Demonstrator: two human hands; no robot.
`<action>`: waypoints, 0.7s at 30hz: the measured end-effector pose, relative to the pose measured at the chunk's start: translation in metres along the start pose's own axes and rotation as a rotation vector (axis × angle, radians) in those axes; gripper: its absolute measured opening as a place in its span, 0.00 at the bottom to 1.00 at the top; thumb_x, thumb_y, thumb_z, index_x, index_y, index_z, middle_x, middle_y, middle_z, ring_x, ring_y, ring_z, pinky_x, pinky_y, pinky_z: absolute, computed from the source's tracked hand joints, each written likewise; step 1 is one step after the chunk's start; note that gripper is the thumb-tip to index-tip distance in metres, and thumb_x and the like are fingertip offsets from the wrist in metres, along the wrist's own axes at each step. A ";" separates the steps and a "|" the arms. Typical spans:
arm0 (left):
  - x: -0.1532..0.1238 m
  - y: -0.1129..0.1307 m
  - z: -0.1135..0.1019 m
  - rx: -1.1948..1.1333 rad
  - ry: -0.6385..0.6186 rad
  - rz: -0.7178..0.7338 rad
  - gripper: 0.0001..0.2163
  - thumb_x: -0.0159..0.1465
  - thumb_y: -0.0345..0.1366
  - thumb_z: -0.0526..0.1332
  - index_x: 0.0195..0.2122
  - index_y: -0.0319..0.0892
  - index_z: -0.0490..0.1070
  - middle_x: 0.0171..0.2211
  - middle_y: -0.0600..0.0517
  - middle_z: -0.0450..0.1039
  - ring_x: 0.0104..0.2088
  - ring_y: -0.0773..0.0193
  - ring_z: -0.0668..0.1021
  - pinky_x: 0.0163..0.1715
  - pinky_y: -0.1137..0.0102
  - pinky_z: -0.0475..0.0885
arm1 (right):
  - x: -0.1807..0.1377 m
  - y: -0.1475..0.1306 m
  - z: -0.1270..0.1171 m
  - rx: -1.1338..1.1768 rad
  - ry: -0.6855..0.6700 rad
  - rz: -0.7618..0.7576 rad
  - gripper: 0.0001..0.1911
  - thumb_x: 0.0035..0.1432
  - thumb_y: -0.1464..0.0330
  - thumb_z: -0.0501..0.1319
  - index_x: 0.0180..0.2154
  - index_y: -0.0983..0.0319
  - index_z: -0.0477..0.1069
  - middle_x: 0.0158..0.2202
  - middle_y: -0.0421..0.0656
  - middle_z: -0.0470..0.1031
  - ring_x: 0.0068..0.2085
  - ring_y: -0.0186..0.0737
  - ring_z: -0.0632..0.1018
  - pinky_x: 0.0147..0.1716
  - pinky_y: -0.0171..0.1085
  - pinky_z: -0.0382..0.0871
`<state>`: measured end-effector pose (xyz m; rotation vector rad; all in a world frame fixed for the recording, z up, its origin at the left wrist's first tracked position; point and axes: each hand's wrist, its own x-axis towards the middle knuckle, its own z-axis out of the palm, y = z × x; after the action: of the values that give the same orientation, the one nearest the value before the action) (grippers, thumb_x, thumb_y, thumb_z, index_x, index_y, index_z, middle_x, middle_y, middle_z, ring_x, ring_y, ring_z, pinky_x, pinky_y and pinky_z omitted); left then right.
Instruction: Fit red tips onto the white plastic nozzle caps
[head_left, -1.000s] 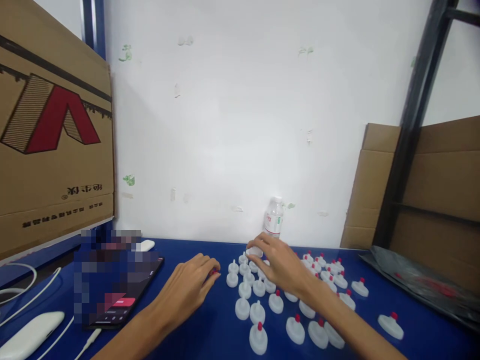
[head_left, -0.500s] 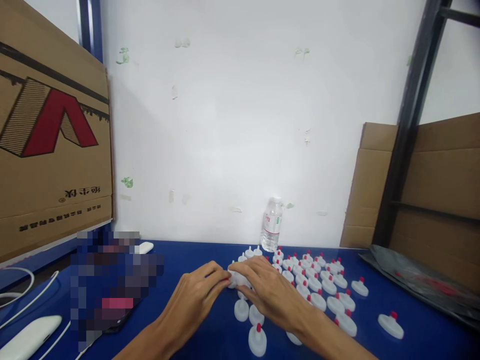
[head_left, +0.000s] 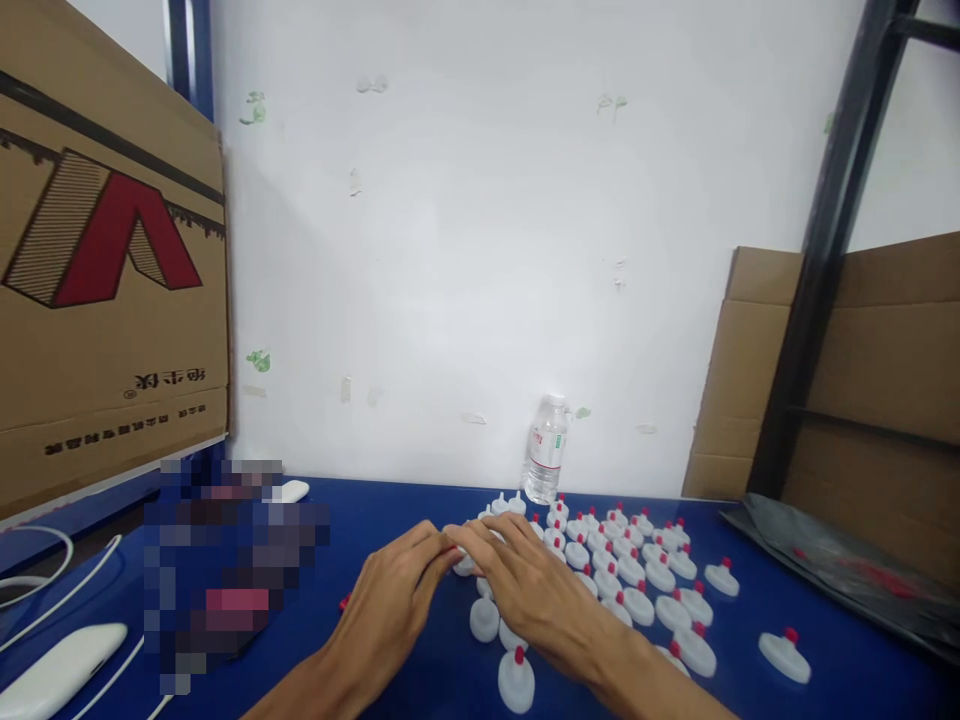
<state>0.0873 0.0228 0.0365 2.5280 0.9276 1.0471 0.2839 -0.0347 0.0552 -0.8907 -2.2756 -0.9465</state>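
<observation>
My left hand (head_left: pixel 409 580) is closed in a pinch, a small red cap (head_left: pixel 452 545) just showing at its fingertips. My right hand (head_left: pixel 517 575) curls over a white nozzle lid (head_left: pixel 464 564), which is partly hidden under the fingers. The fingertips of both hands meet at this lid. Below them stand a bare white lid (head_left: pixel 484 620) and a red-tipped lid (head_left: pixel 517 682). Several white lids without red tips, such as one behind my hands (head_left: pixel 516 503), are partly covered. Beside my left wrist a bit of red (head_left: pixel 345 603) shows on the table.
Many red-tipped lids (head_left: pixel 660 574) spread over the blue table (head_left: pixel 409 690) to the right. A water bottle (head_left: pixel 546 450) stands against the wall. Left are a large carton (head_left: pixel 112 350), white cables and a white device (head_left: pixel 60 672); right, a grey plastic bag (head_left: pixel 847 570).
My right fingers have closed further over the lid and now overlap my left fingertips. The red bit beside my left wrist has come into sight. The view has shifted slightly.
</observation>
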 end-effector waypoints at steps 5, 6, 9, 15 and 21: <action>0.000 0.005 -0.003 -0.093 -0.028 -0.006 0.18 0.75 0.43 0.45 0.35 0.45 0.71 0.33 0.53 0.73 0.35 0.63 0.75 0.39 0.67 0.67 | 0.004 -0.007 -0.001 0.006 0.032 -0.001 0.27 0.66 0.83 0.49 0.66 0.72 0.56 0.47 0.54 0.78 0.47 0.50 0.79 0.49 0.50 0.76; 0.000 0.006 -0.003 -0.103 -0.034 -0.011 0.18 0.75 0.43 0.45 0.35 0.45 0.71 0.33 0.53 0.73 0.34 0.63 0.75 0.38 0.67 0.67 | 0.004 -0.008 -0.001 0.016 0.033 0.007 0.27 0.67 0.83 0.49 0.66 0.72 0.56 0.47 0.54 0.78 0.47 0.50 0.79 0.49 0.50 0.76; 0.005 0.008 -0.006 -0.087 -0.048 -0.033 0.18 0.75 0.43 0.45 0.35 0.45 0.71 0.33 0.53 0.73 0.34 0.63 0.75 0.37 0.67 0.66 | 0.003 -0.007 0.001 0.079 0.013 0.058 0.28 0.67 0.83 0.48 0.66 0.67 0.54 0.48 0.52 0.78 0.48 0.48 0.78 0.48 0.48 0.76; 0.017 -0.003 -0.037 0.155 -0.113 -0.051 0.14 0.73 0.46 0.48 0.47 0.52 0.72 0.53 0.50 0.67 0.44 0.59 0.76 0.41 0.63 0.68 | -0.006 0.031 0.000 0.274 -0.138 0.381 0.16 0.72 0.72 0.51 0.57 0.55 0.66 0.52 0.46 0.76 0.51 0.47 0.77 0.51 0.49 0.73; 0.018 -0.034 -0.071 0.324 -0.411 -0.214 0.06 0.64 0.40 0.58 0.35 0.49 0.75 0.46 0.50 0.72 0.46 0.52 0.76 0.41 0.60 0.67 | -0.036 0.089 0.007 0.265 -0.197 0.733 0.19 0.74 0.61 0.45 0.51 0.60 0.71 0.52 0.51 0.77 0.51 0.52 0.78 0.52 0.51 0.70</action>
<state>0.0313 0.0592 0.0818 2.6638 1.2809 0.3126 0.3711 0.0057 0.0645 -1.5783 -1.9018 -0.2354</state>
